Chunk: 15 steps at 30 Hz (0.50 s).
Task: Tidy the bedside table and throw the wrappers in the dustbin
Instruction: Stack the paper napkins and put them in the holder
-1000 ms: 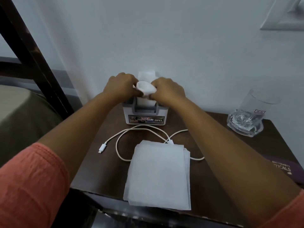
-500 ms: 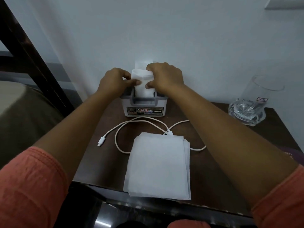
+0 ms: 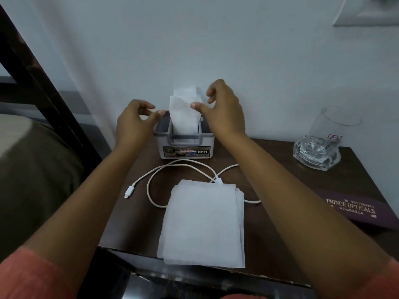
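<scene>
White paper tissues (image 3: 184,114) stand upright in the grey plastic holder (image 3: 185,145) at the rear of the dark wooden surface (image 3: 138,223); right hand (image 3: 222,111) flanks them nearer, thumb at their edge; left hand (image 3: 135,121) beside the rim; both loosely curled, empty.

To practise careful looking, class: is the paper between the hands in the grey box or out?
In: the paper stands upright in the box, its top poking above the rim.

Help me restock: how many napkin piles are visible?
2. The upright pile stands in the grey holder at the back; the flat pile lies near the table's front edge. Holder may hide more.
</scene>
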Tool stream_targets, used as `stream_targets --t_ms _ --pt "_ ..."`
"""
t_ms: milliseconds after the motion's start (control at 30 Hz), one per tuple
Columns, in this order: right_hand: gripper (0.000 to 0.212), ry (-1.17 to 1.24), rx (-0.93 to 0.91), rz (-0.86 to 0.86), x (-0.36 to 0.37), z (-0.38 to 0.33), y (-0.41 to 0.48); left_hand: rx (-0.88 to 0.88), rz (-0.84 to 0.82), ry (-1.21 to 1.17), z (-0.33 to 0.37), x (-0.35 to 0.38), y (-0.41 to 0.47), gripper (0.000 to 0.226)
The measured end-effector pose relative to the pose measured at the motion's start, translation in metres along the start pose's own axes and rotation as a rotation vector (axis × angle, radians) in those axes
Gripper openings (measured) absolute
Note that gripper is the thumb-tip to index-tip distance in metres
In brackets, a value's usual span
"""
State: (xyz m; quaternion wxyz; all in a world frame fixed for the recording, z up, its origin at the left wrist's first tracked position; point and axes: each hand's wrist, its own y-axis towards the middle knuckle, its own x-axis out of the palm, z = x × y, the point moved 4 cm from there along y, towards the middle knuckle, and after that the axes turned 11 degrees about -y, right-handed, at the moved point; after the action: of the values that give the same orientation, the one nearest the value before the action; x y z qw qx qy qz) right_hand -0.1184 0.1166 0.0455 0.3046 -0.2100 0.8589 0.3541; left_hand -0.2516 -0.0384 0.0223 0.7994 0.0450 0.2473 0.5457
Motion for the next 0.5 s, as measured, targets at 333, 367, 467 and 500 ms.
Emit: stream_targets --t_ms 333,367,467,500 --pt "0.014 0.170 0.216 -0.095 -0.052 0.054 -0.156 -0.281 -0.065 -0.186 -0.042 -0.049 -0.158 0.014" --pt "0.012 0.118 0.189 -0.141 -0.053 0.055 -0.176 -0.328 -0.095 -0.187 -0.046 -0.049 -0.169 0.015" --pt "0.013 -0.147 0.085 -0.260 -0.050 0.056 -0.220 -0.421 -0.132 -0.171 -0.045 -0.043 -0.188 0.022" --pt "0.019 -0.239 0.056 -0.277 -0.049 0.055 -0.227 -0.451 -0.137 -0.184 -0.042 -0.040 -0.190 0.027"
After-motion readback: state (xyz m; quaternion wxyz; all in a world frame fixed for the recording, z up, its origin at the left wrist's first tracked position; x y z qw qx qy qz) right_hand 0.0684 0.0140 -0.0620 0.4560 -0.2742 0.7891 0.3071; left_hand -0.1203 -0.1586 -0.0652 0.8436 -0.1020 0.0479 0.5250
